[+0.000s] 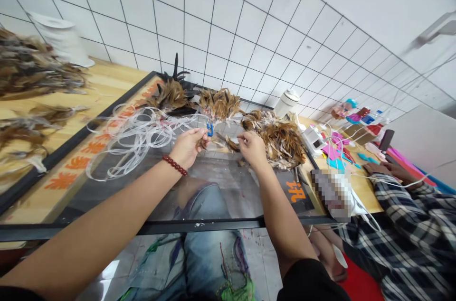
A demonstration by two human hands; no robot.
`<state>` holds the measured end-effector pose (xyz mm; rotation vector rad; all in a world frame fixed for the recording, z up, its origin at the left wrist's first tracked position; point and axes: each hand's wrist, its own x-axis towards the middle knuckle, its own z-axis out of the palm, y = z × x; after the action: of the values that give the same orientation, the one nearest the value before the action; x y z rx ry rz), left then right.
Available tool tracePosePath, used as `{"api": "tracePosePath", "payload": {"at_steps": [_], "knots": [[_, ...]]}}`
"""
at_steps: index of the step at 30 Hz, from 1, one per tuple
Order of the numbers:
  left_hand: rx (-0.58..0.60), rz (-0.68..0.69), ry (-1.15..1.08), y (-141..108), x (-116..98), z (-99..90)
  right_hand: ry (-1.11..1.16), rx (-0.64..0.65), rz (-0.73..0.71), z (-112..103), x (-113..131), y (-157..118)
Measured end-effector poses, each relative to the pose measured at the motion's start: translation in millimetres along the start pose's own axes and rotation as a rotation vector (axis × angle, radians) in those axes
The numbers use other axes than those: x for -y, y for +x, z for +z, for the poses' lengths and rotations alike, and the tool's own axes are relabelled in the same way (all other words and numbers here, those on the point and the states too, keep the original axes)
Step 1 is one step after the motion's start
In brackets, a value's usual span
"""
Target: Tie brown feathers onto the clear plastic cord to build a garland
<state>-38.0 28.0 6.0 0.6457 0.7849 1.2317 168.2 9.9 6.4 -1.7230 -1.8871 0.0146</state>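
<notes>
My left hand (190,147), with a red bead bracelet on its wrist, is closed in a pinch over the framed glass panel (142,194). At its fingertips is a small blue U-shaped piece (210,130). To the right, my right hand (253,147) pinches a small brown feather (231,144), whose end points left toward my other hand. A large pile of brown feathers (285,142) lies just beyond and right of that hand. Behind both hands stands a bunch of brown feathers (220,103). Loops of clear plastic strip (137,137) lie left of my left hand.
A dark-tipped feather bunch (171,94) and a white lidded cup (287,103) stand near the tiled wall. More feathers (35,66) and a white roll (62,40) are at far left. At right are a white power strip (314,139), cables and a person's plaid sleeve (392,201).
</notes>
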Motion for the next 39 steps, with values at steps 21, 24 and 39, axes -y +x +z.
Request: {"api": "tracePosePath", "payload": {"at_steps": [21, 24, 39], "knots": [[0.043, 0.048, 0.088, -1.1, 4.4, 0.3, 0.469, 0.106, -0.186, 2.3, 7.5, -1.7], [0.09, 0.062, 0.123, -2.6, 6.7, 1.8, 0.91, 0.122, 0.062, 10.7, 19.7, -2.9], [0.12, 0.007, 0.281, -9.3, 15.5, 7.7, 0.921, 0.086, 0.104, 26.3, 39.8, -9.5]]}}
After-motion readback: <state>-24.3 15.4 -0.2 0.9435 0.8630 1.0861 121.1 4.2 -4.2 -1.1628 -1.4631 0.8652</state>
